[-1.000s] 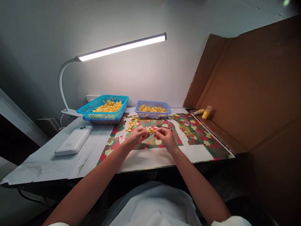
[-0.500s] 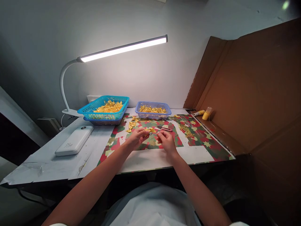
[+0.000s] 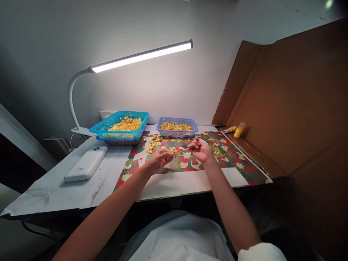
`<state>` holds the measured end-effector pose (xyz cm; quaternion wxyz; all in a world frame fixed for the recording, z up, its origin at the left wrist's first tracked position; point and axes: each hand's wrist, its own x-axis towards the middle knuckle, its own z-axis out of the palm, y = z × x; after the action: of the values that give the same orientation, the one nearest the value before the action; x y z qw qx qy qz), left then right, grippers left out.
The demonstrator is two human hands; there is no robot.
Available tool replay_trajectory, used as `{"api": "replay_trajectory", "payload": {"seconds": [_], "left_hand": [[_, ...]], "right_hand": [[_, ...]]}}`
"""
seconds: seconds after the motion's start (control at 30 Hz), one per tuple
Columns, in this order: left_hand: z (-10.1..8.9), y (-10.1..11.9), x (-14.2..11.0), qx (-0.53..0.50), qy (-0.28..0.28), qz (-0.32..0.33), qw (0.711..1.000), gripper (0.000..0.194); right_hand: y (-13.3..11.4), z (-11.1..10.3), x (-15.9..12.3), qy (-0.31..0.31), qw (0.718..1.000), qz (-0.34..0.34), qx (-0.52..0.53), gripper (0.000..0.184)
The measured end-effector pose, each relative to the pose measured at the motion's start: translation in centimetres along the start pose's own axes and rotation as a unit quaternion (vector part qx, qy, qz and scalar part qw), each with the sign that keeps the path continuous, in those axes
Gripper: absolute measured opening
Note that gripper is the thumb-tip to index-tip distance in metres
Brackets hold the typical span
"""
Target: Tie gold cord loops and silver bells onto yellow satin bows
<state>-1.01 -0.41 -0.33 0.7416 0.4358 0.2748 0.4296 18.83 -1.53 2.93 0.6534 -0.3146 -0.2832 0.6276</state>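
My left hand (image 3: pixel 161 159) pinches a small gold ribbon bow (image 3: pixel 176 153) between thumb and fingers above the patterned mat. A tiny shiny silver piece (image 3: pixel 174 157) sits at the bow, just past the fingertips. My right hand (image 3: pixel 200 149) is raised to the right of it, palm turned partly up and fingers curled together. What those fingers hold, if anything, is too small to make out. The dark tips of the thread snips (image 3: pixel 185 146) show beside the right fingertips, and the hand hides their handles. More gold bows (image 3: pixel 151 145) lie beyond my left hand.
A teal basket (image 3: pixel 119 135) of gold bows rests on a blue one at back left. The lilac basket (image 3: pixel 177 133) holds gold cord pieces. Gold thread (image 3: pixel 217 151) lies tangled at right, near yellow spools (image 3: pixel 239 130). A white power bank (image 3: pixel 86 164), lamp (image 3: pixel 143 56) and cardboard (image 3: pixel 293 98) surround the area.
My right hand has moved away from the bow, up and to the right, turning its palm upward and covering the snips' handles. My left hand has stayed in place with the bow.
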Motion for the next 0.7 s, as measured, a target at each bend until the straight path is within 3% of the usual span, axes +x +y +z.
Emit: {"api": "replay_trajectory", "payload": {"seconds": [0.17,0.37,0.5,0.57,0.63,0.7], "left_hand": [[0.0,0.1,-0.1,0.004,-0.009,-0.016,1.000,0.028],[0.1,0.1,-0.3,0.023,-0.032,-0.028,0.999,0.032],[0.3,-0.1,-0.2,0.037,-0.036,-0.024,0.998,0.034],[0.4,-0.2,-0.1,0.045,-0.031,-0.017,0.998,0.034],[0.5,-0.3,-0.1,0.056,-0.023,-0.008,0.998,0.033],[0.5,-0.5,-0.1,0.071,-0.015,0.007,0.997,0.031]], "right_hand": [[-5.6,-3.2,0.1,0.032,0.997,-0.061,-0.031,0.033],[-8.1,-6.0,0.6,0.081,0.989,-0.114,-0.052,0.035],[-6.7,-6.1,-0.3,0.095,0.983,-0.141,-0.063,0.022],[-4.8,-5.4,-1.6,0.090,0.982,-0.149,-0.074,0.010],[-2.2,-4.4,-3.3,0.073,0.981,-0.148,-0.099,0.014],[0.5,-3.3,-5.1,0.024,0.964,-0.175,-0.201,0.020]]}}
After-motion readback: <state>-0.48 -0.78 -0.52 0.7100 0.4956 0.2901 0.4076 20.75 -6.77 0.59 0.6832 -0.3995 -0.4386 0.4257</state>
